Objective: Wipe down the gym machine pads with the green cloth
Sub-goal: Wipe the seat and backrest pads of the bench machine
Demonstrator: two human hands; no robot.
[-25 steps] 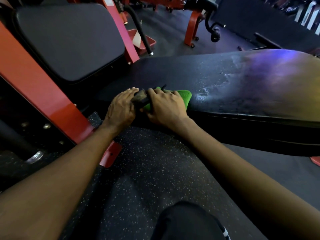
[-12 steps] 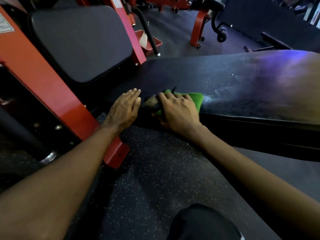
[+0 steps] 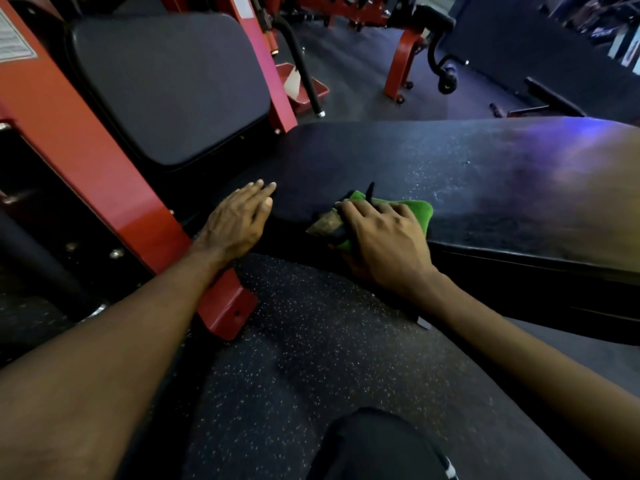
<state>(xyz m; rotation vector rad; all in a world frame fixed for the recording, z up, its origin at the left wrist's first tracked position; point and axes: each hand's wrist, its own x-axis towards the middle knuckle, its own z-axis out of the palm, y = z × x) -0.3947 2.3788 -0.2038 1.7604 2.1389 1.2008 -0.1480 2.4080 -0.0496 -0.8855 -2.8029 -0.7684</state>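
Speckled rubber gym floor (image 3: pixel 311 358), red machine frame (image 3: pixel 86 150) with a white label (image 3: pixel 14 39) at far left, print too blurred to read. Left grip (image 3: pixel 239 220) released, fingers (image 3: pixel 258 192) straight and flat on the near end of the long black pad (image 3: pixel 450 168). Right grip (image 3: pixel 384 244) curled over the green cloth (image 3: pixel 417 211), pressing it on the pad's front edge, near the left grip.

Speckled black rubber floor (image 3: pixel 311 358), red machine frames (image 3: pixel 86 161) beyond, dim bluish light.

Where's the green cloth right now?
Head view, centre: the green cloth sits on the near edge of the long black pad under the right hand, right of the left hand.
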